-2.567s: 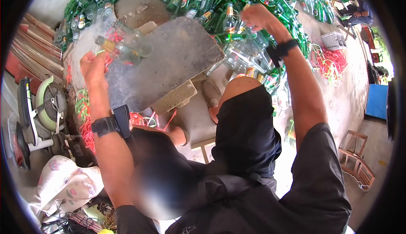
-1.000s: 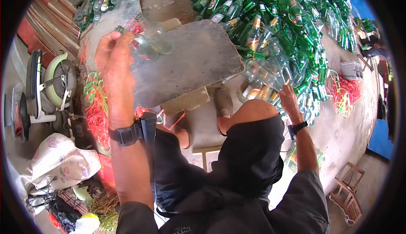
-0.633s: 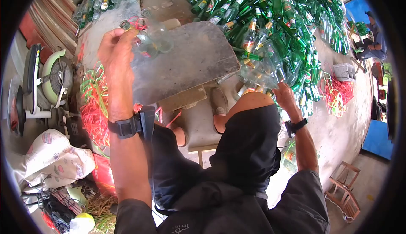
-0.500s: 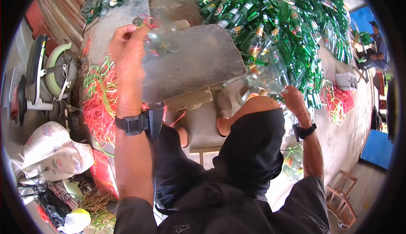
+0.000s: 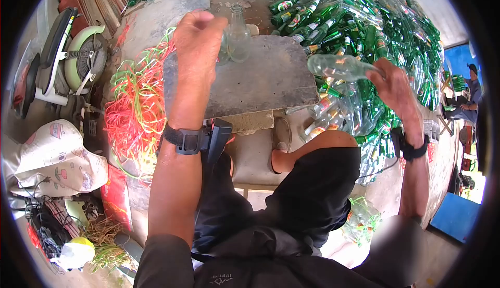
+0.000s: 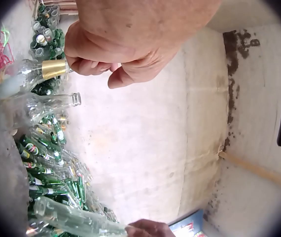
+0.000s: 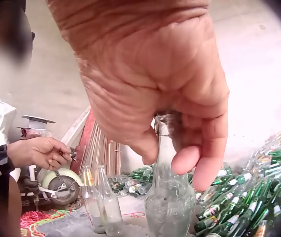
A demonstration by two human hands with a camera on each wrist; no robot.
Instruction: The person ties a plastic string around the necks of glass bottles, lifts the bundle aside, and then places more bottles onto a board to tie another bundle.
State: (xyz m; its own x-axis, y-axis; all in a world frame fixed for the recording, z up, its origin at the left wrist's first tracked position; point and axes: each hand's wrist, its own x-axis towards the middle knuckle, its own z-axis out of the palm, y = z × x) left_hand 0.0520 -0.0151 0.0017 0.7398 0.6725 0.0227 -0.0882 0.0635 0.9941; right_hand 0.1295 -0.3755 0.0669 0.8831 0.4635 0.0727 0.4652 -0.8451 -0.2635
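My right hand (image 5: 393, 87) grips a clear glass bottle (image 5: 338, 67) by its neck; the bottle lies nearly sideways in the head view, off the slab's right edge. In the right wrist view the fingers surround the neck of this bottle (image 7: 170, 207). Two clear bottles stand on the dark slab (image 5: 260, 82), one with a gold neck band (image 6: 53, 69). Beside them is my left hand (image 5: 200, 43), fingers loosely curled. The right wrist view shows the left hand (image 7: 44, 153) apart from the two bottles; a small dark spot at its fingertips is unclear.
A large heap of green bottles (image 5: 364, 33) spreads behind and right of the slab. Red and green plastic strapping (image 5: 135, 116) lies at the left, near a scooter-like machine (image 5: 80, 59). A person (image 5: 471, 92) sits at the far right.
My right hand has risen from beside the heap near the knee, bringing the clear bottle up toward the slab. The left hand remains near the standing bottles; the head view has shifted.
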